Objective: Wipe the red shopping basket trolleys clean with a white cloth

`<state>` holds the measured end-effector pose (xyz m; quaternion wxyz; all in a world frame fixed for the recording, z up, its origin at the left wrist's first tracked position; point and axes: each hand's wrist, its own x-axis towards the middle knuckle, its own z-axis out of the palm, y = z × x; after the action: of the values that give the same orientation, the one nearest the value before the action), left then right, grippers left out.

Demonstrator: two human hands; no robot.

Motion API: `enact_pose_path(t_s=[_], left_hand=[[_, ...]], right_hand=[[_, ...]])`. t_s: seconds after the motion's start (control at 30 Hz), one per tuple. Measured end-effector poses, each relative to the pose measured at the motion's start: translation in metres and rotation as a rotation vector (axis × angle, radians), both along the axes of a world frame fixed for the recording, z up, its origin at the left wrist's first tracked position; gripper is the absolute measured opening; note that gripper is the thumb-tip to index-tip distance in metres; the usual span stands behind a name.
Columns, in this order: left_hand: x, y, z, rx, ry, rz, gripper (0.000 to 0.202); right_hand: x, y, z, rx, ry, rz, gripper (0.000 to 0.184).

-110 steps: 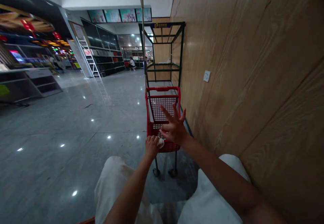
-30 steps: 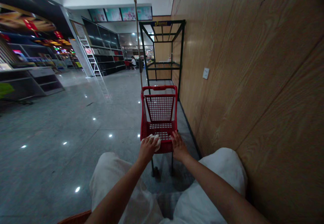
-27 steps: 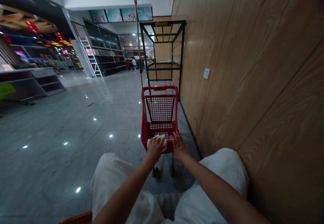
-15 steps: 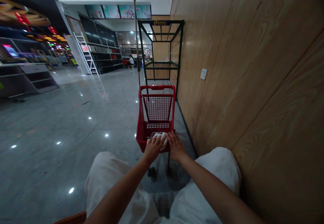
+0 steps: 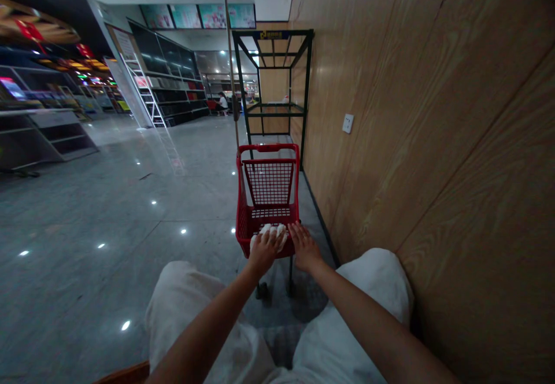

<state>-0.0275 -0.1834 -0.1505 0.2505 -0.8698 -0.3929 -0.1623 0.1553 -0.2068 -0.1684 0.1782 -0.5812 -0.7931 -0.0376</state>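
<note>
On the near edge of the shopping cart (image 5: 269,182), our left hand (image 5: 263,253) grips a white cloth (image 5: 281,230), likely wiping; our open right hand (image 5: 305,248) rests at the right corner. Continuing probably calls for steady pressure.

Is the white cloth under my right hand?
No, the white cloth is under the left hand at the near edge of the red cart.

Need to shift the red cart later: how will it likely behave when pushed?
The cart would probably roll readily, given the castors under its legs. Its open mesh suggests low weight. It might tip if pushed high, standing tall on thin legs.
</note>
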Motion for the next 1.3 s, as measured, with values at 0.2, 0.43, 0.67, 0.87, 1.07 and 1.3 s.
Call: enact_pose_path(t_s=[0.2,0.43,0.67,0.87,1.07,1.3], left_hand=[[-0.034,0.0,0.005,-0.022,-0.035,0.077,0.052],[0.039,0.001,-0.011,-0.08,-0.09,0.109,0.049],[-0.012,0.01,0.001,-0.033,-0.055,-0.026,0.052],[-0.071,0.021,0.008,-0.005,-0.072,-0.142,0.051],[-0.035,0.022,-0.014,0.023,-0.182,0.064,0.042],[-0.015,0.016,-0.018,-0.022,-0.15,0.038,0.045]], right_hand=[[-0.009,-0.001,0.008,-0.061,0.004,-0.043,0.101],[-0.016,0.001,-0.006,-0.031,0.051,-0.089,0.102],[0.014,0.006,-0.005,0.042,0.011,-0.023,0.099],[0.014,0.011,0.0,0.009,0.03,0.002,0.102],[-0.022,0.013,0.006,-0.073,0.022,-0.114,0.097],[-0.056,0.003,-0.002,-0.065,0.142,-0.009,0.096]])
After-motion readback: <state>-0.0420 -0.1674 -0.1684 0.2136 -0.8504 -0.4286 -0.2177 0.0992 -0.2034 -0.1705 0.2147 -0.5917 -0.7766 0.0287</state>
